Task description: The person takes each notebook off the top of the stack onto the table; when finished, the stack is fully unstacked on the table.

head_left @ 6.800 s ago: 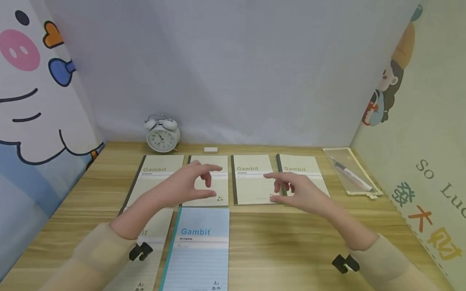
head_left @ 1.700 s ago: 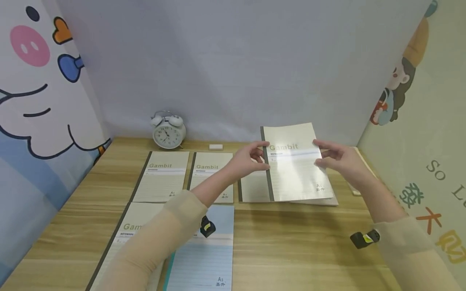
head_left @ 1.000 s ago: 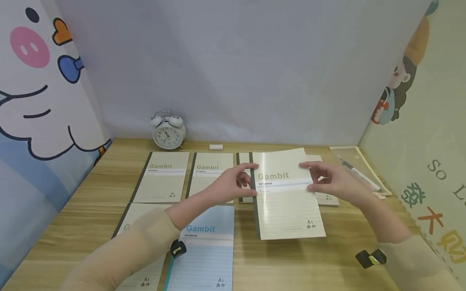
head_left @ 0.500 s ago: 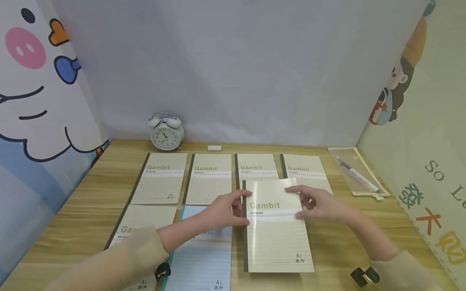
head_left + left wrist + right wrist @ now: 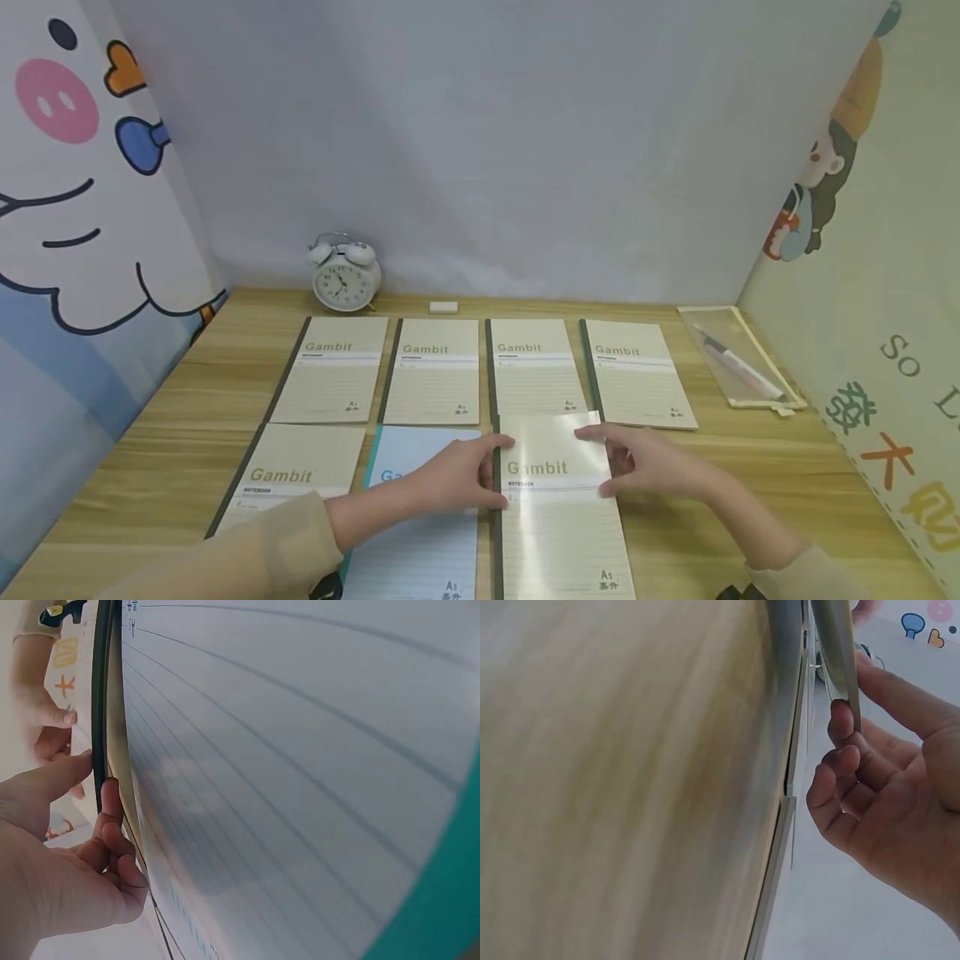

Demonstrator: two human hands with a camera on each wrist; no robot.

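Observation:
A beige "Gambit" notebook [image 5: 558,525] with a dark spine is held by both hands low over the wooden table [image 5: 720,500], just right of a blue notebook [image 5: 420,542]. My left hand [image 5: 491,471] pinches its spine edge, thumb on top and fingers curled beneath, as the left wrist view shows for the hand [image 5: 67,877] at the dark spine [image 5: 99,712]. My right hand [image 5: 600,462] pinches the opposite edge. In the right wrist view that hand [image 5: 885,787] has its fingers under the notebook's edge [image 5: 836,652].
Several beige notebooks lie in a back row [image 5: 435,371], and another [image 5: 292,479] lies front left. A white alarm clock [image 5: 345,275] and an eraser [image 5: 443,307] stand by the back wall. A clear pencil case [image 5: 738,358] lies at the right.
Both hands have brought the beige notebook from the back right down and toward me, to a spot beside the blue notebook. The back row shows uncovered again.

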